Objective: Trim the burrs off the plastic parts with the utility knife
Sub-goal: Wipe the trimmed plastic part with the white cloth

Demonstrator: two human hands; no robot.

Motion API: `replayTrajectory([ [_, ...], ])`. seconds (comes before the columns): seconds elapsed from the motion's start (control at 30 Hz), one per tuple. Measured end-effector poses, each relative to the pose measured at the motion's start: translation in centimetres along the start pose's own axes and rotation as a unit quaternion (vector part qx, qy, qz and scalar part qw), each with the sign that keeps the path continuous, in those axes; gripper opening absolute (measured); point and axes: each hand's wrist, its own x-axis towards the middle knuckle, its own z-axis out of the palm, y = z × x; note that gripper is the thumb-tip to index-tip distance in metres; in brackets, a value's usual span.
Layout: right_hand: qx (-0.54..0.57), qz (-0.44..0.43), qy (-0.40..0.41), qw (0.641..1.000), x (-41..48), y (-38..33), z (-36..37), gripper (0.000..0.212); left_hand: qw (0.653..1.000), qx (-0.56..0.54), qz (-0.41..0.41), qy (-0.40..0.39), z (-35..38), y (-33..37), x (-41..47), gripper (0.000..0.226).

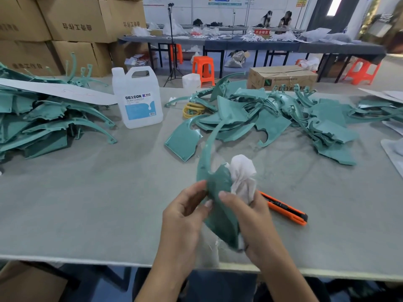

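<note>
I hold a teal plastic part [220,205] with a long curved arm above the table's near edge. My left hand [185,216] pinches its left rim between thumb and fingers. My right hand [250,216] grips the part's right side together with a bunched white cloth [243,175], its thumb pressed on the plastic. The orange utility knife [285,209] lies on the table just right of my right hand, held by neither hand.
A pile of teal parts [283,118] spreads across the far right of the grey table [98,203]; another stack [43,123] sits far left. A white DEXCON jug [139,99] stands between them, with yellow rings [192,109] nearby. Cardboard boxes [72,20] rise behind.
</note>
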Motion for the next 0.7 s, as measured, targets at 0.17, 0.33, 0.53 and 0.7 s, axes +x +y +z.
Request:
replayTrajectory([
  [0.17, -0.013, -0.012, 0.019, 1.0, 0.3, -1.6, -2.3, 0.023, 0.983, 0.108, 0.051, 0.137, -3.7, 0.5, 1.7, 0.025],
  [0.33, 0.051, 0.03, 0.005, 0.998, 0.3, -2.0, -3.8, 0.028, 0.974, 0.122, 0.045, 0.187, -4.7, 0.8, 2.6, 0.023],
  [0.53, 0.013, 0.055, -0.078, 0.995, 0.5, -1.8, -4.0, 0.023, 0.98, -0.067, -0.154, -0.102, -2.0, 2.5, 1.5, 0.051],
  [0.7, -0.122, -0.093, 0.049, 0.987, 1.8, -3.6, -3.5, 0.038, 0.988, -0.045, -0.111, -0.093, -1.9, 2.5, 1.1, 0.034],
])
